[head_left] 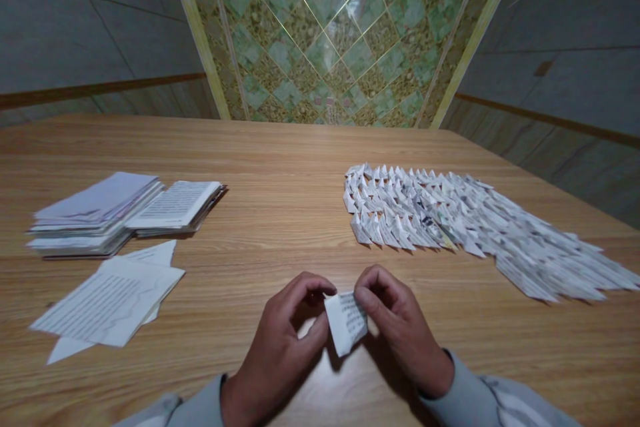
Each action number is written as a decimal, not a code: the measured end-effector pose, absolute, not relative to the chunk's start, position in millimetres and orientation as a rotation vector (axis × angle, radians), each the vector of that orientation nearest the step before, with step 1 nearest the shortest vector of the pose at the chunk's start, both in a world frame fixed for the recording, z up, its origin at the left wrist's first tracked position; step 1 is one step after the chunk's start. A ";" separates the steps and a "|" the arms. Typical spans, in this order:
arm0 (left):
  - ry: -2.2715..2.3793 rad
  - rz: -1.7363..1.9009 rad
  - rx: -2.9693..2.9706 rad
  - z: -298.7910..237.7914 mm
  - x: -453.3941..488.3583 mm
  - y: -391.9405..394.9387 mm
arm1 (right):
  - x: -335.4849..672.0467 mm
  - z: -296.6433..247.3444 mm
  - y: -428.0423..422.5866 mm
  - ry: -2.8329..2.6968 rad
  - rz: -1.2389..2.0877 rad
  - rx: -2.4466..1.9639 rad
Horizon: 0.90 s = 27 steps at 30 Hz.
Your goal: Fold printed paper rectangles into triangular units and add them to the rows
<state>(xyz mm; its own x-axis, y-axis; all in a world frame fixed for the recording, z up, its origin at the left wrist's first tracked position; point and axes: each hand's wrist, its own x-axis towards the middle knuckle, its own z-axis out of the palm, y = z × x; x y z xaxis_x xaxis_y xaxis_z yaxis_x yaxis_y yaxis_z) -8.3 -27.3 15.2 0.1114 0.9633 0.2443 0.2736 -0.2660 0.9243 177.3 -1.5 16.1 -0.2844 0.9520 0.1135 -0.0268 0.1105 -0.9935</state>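
At lower centre, the left hand (290, 333) and right hand (397, 327) both pinch 1 printed paper piece (346, 321), seemingly part-folded, while rows of folded paper pieces (400, 207) at centre right look finished and loose printed sheets (110, 300) and 2 paper stacks (170, 207) at left look unfolded.

One held paper (346, 324), seemingly two stacks (103, 199).

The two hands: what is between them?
In the head view, a small folded paper bearing lines of print sits between the left hand and the right hand, which pinches it.
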 end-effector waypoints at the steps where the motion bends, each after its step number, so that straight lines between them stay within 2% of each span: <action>1: 1.248 1.193 1.706 15.0 -8.7 -27.0 | 177.0 16.2 -2.1 -1.467 1.333 -0.965; 7: 1.217 1.210 1.857 18.0 -10.0 -27.6 | 176.3 16.5 -3.4 -1.525 1.297 -0.975; 17: 1.098 1.054 1.389 20.2 -7.1 -23.0 | 178.1 14.4 -1.8 -1.588 1.214 -1.052; 27: 1.197 1.053 1.498 17.3 -7.0 -23.3 | 176.5 16.7 -4.4 -1.801 0.907 -1.065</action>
